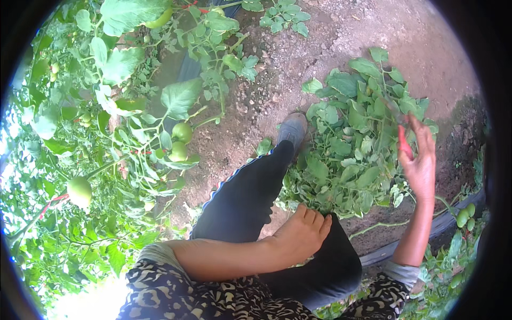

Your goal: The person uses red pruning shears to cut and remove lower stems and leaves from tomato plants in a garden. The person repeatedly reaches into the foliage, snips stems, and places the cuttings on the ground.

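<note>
My right hand [420, 158] is closed around the red handle of a pair of snips [405, 142]. Their metal blades are blurred and point up over a heap of cut leafy tomato shoots [348, 148]. My left hand [302, 234] hangs at the near edge of that heap, above my bent knee, with its fingers curled. What lies under those fingers is hidden, so I cannot tell if they grip a stem. The heap covers the soil to the right of my shoe [293, 130].
Tomato plants with green fruit [182, 133] crowd the left side, their stems tied with red twine [60, 198]. Bare soil [340, 32] stretches beyond the heap. At right, dark plastic mulch [380, 254] runs beside a plant bearing small green tomatoes [463, 218]. A vine [380, 226] crosses the ground there.
</note>
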A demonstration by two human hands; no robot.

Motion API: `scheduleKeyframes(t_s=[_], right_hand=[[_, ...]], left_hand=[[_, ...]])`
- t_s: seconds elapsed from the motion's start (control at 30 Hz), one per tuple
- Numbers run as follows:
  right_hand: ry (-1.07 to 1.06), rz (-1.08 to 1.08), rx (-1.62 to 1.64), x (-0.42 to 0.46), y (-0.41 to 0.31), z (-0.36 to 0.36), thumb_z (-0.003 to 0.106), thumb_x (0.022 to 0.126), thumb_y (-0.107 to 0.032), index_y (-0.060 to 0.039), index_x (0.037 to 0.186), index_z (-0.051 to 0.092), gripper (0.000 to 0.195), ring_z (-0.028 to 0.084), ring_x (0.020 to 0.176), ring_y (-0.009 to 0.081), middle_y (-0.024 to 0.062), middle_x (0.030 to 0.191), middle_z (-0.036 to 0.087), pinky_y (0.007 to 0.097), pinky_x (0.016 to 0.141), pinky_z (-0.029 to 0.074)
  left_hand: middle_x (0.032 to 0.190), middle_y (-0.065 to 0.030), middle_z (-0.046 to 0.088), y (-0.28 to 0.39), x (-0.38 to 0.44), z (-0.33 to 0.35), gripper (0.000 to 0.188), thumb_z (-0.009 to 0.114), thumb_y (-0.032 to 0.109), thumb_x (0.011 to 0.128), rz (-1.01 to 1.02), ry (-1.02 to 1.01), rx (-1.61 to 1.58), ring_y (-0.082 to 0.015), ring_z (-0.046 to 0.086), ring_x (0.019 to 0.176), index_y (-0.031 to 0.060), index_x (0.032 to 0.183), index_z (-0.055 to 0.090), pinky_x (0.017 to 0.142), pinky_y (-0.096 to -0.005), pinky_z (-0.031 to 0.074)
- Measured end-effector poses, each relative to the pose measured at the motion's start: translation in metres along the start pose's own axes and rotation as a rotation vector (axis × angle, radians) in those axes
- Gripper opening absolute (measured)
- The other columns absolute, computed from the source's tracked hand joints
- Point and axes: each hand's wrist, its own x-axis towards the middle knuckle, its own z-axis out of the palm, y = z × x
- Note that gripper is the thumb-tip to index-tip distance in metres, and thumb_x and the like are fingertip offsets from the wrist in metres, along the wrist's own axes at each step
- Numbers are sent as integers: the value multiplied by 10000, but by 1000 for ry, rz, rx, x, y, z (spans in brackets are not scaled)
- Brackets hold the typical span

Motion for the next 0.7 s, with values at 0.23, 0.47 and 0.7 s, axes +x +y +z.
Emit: scheduleKeyframes(t_s=[0.23,0.47,0.7], right_hand=[[-38,250,84,-63,-32,-31,620,746,6,-45,1396,466,670,516,1198,356,172,1280,546,424,1049,372],[77,748,515,-165,-87,-37,619,907,-243,-17,1492,306,700,442,1334,311,222,1415,473,436,1110,343],[123,1098,669,-199,-204,-75,621,893,-123,63,1449,316,661,458,1299,270,206,1389,486,374,1083,356]], left_hand=[[979,-120,605,29,3,8,560,614,195,790,-103,-109,-204,-214,576,844,-32,1296,538,738,-346,431],[1015,-142,601,32,3,31,559,632,160,791,-223,-114,-334,-266,609,925,-38,1299,510,799,-391,466],[1098,-173,607,19,-29,27,428,590,54,821,-227,21,-891,-330,601,976,0,1241,532,850,-425,477]])
